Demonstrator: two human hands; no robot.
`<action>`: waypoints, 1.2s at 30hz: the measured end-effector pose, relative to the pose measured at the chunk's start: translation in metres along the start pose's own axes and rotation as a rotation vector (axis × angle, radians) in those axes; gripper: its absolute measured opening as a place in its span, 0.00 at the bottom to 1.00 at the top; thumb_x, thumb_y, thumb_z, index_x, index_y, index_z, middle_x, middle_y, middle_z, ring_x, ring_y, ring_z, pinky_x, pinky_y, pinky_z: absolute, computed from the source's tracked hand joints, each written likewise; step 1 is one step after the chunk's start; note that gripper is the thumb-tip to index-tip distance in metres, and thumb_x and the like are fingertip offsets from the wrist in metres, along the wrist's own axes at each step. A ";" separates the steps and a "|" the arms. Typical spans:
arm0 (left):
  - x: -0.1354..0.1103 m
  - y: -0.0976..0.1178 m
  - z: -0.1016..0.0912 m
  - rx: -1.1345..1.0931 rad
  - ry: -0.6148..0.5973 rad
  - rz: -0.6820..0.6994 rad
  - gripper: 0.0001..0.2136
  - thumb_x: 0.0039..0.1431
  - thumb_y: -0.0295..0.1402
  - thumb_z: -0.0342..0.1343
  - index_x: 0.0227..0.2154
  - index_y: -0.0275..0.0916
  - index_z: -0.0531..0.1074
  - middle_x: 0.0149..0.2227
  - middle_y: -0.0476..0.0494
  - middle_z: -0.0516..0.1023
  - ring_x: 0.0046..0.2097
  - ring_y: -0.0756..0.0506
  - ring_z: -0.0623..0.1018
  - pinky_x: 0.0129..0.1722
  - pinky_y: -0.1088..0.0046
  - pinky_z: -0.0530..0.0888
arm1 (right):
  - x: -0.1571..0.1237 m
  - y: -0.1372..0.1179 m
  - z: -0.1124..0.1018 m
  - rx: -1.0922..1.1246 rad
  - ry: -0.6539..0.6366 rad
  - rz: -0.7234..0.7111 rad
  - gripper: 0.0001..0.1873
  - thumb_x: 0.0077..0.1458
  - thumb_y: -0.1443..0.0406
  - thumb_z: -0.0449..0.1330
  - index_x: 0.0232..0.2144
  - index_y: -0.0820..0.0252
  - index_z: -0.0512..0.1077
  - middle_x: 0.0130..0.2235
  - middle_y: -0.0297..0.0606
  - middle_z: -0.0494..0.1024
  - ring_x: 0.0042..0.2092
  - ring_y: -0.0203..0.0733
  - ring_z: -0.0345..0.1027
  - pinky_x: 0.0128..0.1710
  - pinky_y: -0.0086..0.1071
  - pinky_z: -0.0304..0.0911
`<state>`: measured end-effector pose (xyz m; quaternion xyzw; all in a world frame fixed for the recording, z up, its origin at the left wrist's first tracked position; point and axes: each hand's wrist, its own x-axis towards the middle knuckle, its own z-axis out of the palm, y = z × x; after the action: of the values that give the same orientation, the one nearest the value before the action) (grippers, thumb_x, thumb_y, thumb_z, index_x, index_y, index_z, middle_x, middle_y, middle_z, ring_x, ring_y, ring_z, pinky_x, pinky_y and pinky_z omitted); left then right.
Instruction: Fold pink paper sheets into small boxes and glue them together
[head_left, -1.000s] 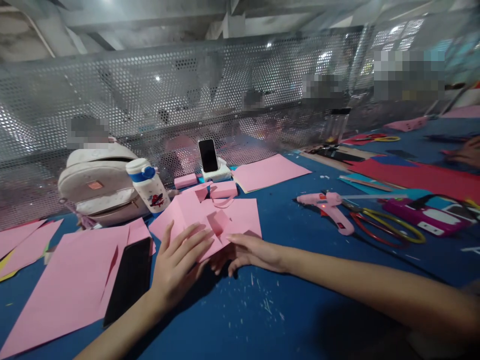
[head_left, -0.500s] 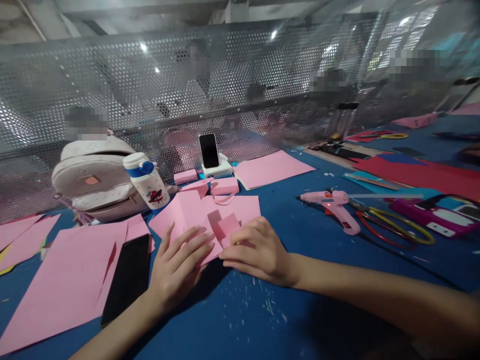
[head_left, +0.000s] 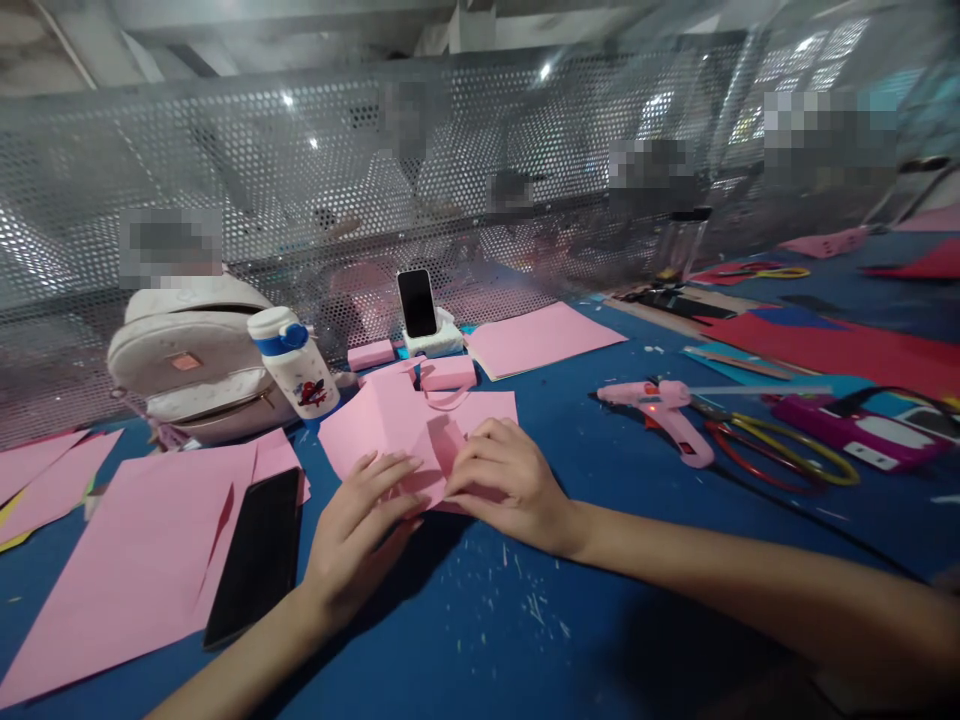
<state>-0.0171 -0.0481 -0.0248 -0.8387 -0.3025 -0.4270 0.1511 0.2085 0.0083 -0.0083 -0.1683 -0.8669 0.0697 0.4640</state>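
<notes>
A folded sheet of pink paper (head_left: 375, 415) stands partly raised on the blue table, its creased panels facing up. Over its near left side lies my left hand (head_left: 360, 525), fingers bent and steadying the paper near the fold. My right hand (head_left: 517, 485) pinches the paper's near edge between thumb and fingers, close to the left fingertips. The small inner flap is mostly hidden behind the right hand. Just beyond the folded sheet sit small pink paper pieces (head_left: 448, 374), one of them box-like.
Left are large pink sheets (head_left: 142, 550), a black phone (head_left: 259, 555), a backpack (head_left: 199, 370) and a bottle (head_left: 296, 365). Right lie a pink glue gun (head_left: 675, 405), scissors (head_left: 787, 450) and a purple device (head_left: 862, 430). Behind, a phone (head_left: 417, 303) leans before a perforated metal screen (head_left: 450, 130).
Both hands have shifted slightly, the right one inward and up with its pinch on the near edge. The folded paper's left panel has tilted inward, and the inner flap is more covered.
</notes>
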 end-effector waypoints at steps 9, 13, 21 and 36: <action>0.009 0.007 -0.004 -0.025 0.086 0.017 0.07 0.56 0.18 0.62 0.34 0.35 0.76 0.44 0.37 0.81 0.50 0.42 0.79 0.55 0.53 0.75 | -0.002 0.003 0.003 -0.003 -0.025 -0.033 0.03 0.60 0.64 0.63 0.34 0.56 0.77 0.33 0.34 0.79 0.39 0.41 0.64 0.42 0.36 0.58; 0.007 0.006 -0.005 -0.006 0.069 0.012 0.07 0.58 0.20 0.62 0.36 0.37 0.77 0.44 0.40 0.82 0.49 0.42 0.79 0.55 0.52 0.75 | -0.002 0.005 0.001 -0.017 -0.021 -0.058 0.04 0.61 0.66 0.62 0.33 0.56 0.76 0.33 0.33 0.79 0.38 0.39 0.65 0.40 0.36 0.56; -0.008 0.006 0.003 -0.091 -0.033 -0.326 0.24 0.63 0.27 0.58 0.61 0.45 0.63 0.69 0.36 0.56 0.69 0.38 0.61 0.62 0.55 0.70 | -0.002 0.007 -0.002 0.068 -0.007 -0.005 0.05 0.63 0.67 0.59 0.35 0.59 0.75 0.34 0.37 0.77 0.36 0.38 0.68 0.37 0.34 0.61; -0.021 0.001 0.013 -0.153 -0.164 -0.482 0.37 0.67 0.24 0.48 0.71 0.45 0.34 0.73 0.39 0.33 0.73 0.38 0.40 0.69 0.50 0.47 | -0.007 0.007 0.002 0.253 -0.015 0.178 0.04 0.62 0.69 0.58 0.35 0.59 0.73 0.33 0.36 0.77 0.35 0.36 0.70 0.35 0.31 0.65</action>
<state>-0.0179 -0.0498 -0.0496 -0.7831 -0.4717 -0.4030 -0.0438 0.2125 0.0124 -0.0167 -0.1841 -0.8364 0.2205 0.4669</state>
